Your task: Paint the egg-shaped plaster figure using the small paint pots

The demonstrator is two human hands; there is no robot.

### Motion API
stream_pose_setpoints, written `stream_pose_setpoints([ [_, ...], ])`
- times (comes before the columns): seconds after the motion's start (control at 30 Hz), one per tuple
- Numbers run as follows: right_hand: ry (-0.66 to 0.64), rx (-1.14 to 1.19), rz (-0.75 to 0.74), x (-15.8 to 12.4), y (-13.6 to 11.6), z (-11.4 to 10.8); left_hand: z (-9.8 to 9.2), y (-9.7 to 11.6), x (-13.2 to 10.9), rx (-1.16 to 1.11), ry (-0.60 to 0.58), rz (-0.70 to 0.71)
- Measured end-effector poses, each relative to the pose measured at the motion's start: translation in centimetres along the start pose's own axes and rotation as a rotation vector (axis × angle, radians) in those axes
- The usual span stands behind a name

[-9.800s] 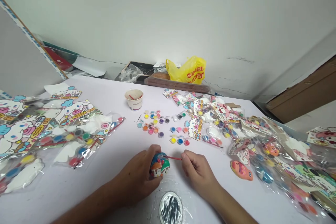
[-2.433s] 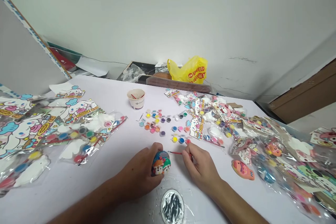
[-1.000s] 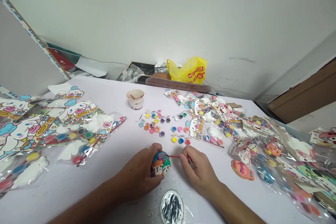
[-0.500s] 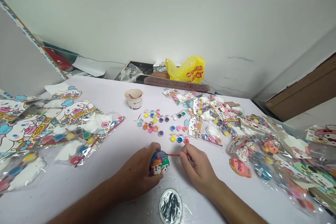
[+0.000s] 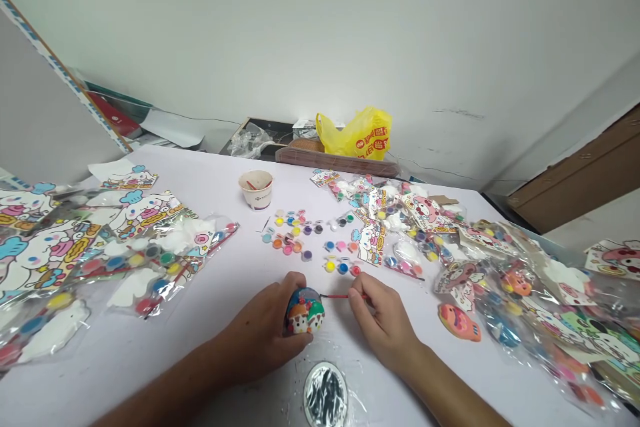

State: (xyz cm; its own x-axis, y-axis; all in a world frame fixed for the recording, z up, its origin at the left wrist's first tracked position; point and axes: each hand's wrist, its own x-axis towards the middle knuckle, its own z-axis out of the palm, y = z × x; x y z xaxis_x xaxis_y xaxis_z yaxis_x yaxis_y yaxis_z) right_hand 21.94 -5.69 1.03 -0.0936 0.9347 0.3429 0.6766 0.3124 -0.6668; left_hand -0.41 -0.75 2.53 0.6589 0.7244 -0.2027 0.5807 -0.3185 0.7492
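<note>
The left hand (image 5: 265,340) clasps a small, mostly coloured plaster figurine (image 5: 305,311) while the right hand (image 5: 383,320) pinches a thin red paintbrush (image 5: 336,295) at its 2 o'clock, some white face areas unpainted.

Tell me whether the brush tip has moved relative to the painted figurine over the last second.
Cannot tell: the brush in the right hand sits by the painted figurine as before; any shift is no bigger than the camera's own.
</note>
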Motion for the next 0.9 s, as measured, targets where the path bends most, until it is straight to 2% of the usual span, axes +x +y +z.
stream_pose_setpoints([
  [0.17,-0.044,-0.006,0.006,0.02,0.04,0.06,-0.07,-0.05,0.02,-0.016,0.005,0.011],
  [0.3,0.002,0.003,0.013,0.01,0.14,0.08,-0.12,-0.01,0.08,-0.021,0.0,0.003],
  [0.47,-0.048,-0.01,0.008,-0.07,0.16,0.13,-0.09,-0.01,0.09,-0.007,0.003,0.009],
  [0.6,-0.014,0.007,0.008,-0.14,0.17,0.15,-0.05,-0.04,0.09,-0.006,0.002,0.006],
  [0.77,-0.043,-0.003,-0.002,-0.21,0.14,0.13,0.02,-0.1,0.09,0.011,0.007,0.011],
  [0.9,0.0,0.018,0.005,-0.19,0.18,0.08,0.1,-0.1,0.02,0.004,0.007,0.01],
])
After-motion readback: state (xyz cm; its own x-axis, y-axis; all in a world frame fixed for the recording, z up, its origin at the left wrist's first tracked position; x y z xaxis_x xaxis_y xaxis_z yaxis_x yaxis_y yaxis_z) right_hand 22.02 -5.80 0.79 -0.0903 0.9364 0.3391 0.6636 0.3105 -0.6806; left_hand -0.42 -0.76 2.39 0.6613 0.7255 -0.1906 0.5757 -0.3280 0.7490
